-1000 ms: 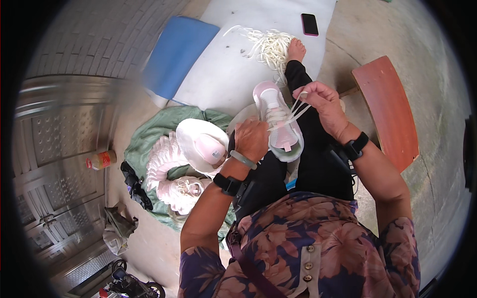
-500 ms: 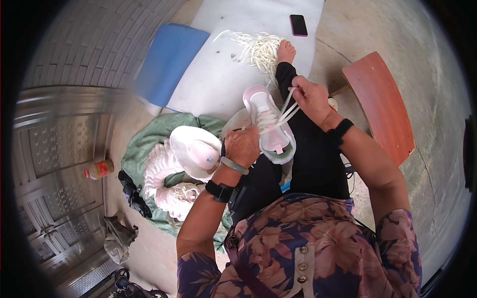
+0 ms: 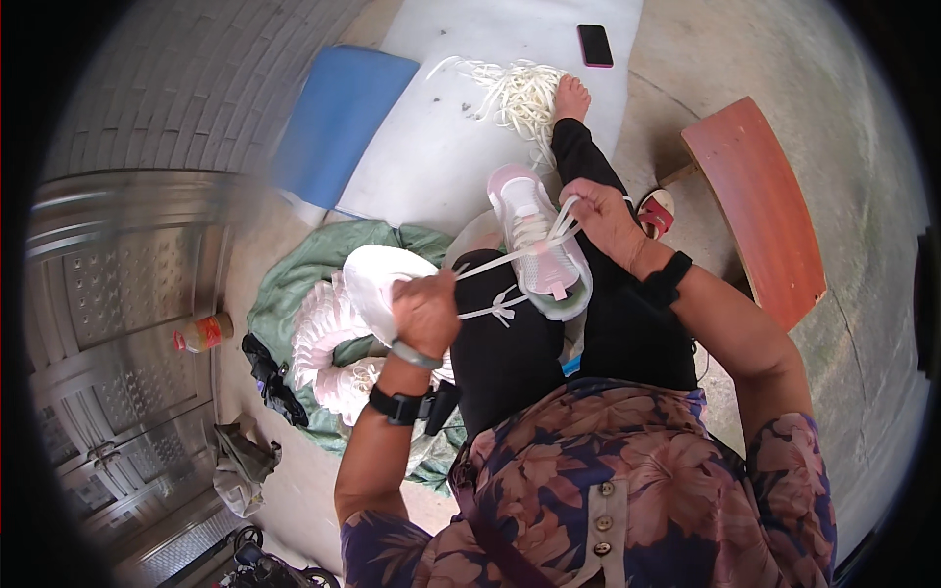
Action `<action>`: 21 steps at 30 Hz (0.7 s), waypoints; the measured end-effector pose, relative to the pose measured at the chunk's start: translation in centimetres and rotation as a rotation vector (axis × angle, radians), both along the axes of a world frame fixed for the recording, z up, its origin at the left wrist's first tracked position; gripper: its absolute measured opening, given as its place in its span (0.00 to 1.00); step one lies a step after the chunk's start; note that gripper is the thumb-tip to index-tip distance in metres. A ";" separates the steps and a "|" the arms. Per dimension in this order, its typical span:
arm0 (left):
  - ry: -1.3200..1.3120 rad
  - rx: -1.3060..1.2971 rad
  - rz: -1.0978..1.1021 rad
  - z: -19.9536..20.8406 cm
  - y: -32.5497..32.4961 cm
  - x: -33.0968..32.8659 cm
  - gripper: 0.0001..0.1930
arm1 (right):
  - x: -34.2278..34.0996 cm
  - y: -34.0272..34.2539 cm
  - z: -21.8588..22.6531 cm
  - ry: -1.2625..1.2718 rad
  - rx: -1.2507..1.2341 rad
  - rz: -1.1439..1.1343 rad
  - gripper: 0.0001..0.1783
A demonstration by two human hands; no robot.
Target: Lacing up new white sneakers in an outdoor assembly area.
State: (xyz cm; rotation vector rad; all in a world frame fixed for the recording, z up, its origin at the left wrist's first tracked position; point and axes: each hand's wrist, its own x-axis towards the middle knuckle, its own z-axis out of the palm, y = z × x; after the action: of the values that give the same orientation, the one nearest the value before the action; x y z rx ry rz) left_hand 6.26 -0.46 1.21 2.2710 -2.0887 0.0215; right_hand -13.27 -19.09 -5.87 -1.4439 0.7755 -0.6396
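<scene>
A white and pale pink sneaker (image 3: 534,230) rests between my thighs, its toe pointing away from me. White shoelaces (image 3: 497,261) run from its eyelets to both hands. My left hand (image 3: 424,312) is closed on the lace, which it holds taut out to the left, over my left thigh. My right hand (image 3: 600,218) pinches looped lace just right of the sneaker. A small knotted bow of lace (image 3: 503,308) lies against my left thigh. Left of that hand, a white rounded piece with a pink patch (image 3: 377,279) sits partly covered by it.
A ring of pink-white shoe pieces (image 3: 319,333) lies on green cloth (image 3: 274,294) to my left. Beyond my feet, a heap of white laces (image 3: 524,98) and a phone (image 3: 595,46) rest on a white sheet (image 3: 412,127). A wooden stool (image 3: 760,206) stands at right, beside a red sandal (image 3: 657,211).
My left hand has moved left, away from the sneaker, drawing the lace out long and taut. My right hand stays close to the shoe, still gripping lace.
</scene>
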 end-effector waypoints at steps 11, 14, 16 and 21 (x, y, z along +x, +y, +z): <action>-0.179 -0.095 0.152 5.2 9.5 6.3 0.04 | -3.0 -0.2 1.1 0.416 -0.958 0.518 0.04; -0.178 -0.038 0.195 5.1 10.6 7.2 0.04 | -4.4 -1.5 1.5 0.491 -1.075 0.540 0.05; -0.140 0.066 0.265 4.9 11.4 7.7 0.02 | -5.6 -1.9 1.7 0.593 -1.027 0.511 0.07; 0.065 0.153 0.301 3.5 12.5 6.9 0.04 | -7.3 -1.5 1.7 0.502 -1.031 0.430 0.07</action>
State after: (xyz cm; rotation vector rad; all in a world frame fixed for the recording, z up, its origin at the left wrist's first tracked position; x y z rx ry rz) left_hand 13.20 12.08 4.73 2.6151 -1.7556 -0.2024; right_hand -20.59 -20.56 -4.17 -2.6965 0.4623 -0.3256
